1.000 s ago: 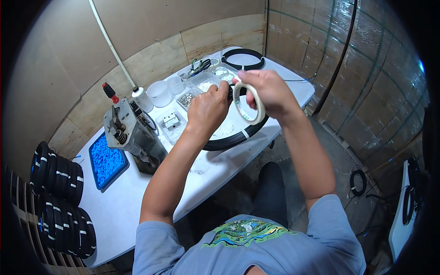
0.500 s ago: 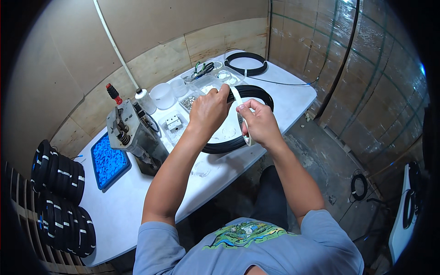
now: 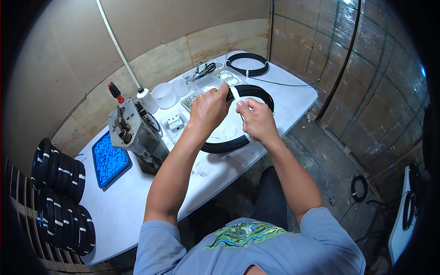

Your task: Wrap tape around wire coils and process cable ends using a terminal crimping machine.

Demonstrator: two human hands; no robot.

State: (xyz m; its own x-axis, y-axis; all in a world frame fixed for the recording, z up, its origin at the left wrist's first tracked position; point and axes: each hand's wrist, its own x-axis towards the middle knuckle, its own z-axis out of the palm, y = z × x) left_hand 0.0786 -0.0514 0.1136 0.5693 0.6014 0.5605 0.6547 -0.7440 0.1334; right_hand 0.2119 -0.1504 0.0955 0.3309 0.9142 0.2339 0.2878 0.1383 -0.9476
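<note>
A coil of black cable [image 3: 224, 147] stands at a tilt over the near edge of the white table, between my hands. My left hand [image 3: 208, 109] is closed round the coil's upper left part. My right hand [image 3: 260, 121] is closed in a pinch on white tape [image 3: 235, 93], a strip of which crosses the coil's upper part just beside my left fingers. The rest of the tape is mostly hidden behind my right hand. A white band also shows on the coil's lower right part.
Left of my arms stand a metal bench machine [image 3: 137, 135] and a blue tray [image 3: 110, 160] of small blue pieces. Behind are clear tubs [image 3: 163, 96], parts trays and pliers [image 3: 206, 68]. Another cable coil [image 3: 248, 73] lies at the far corner. Taped coils [image 3: 64, 224] are stacked left.
My right hand has turned slightly, so the tape roll that showed below its fingers is now mostly hidden. The left hand keeps its grip on the coil.
</note>
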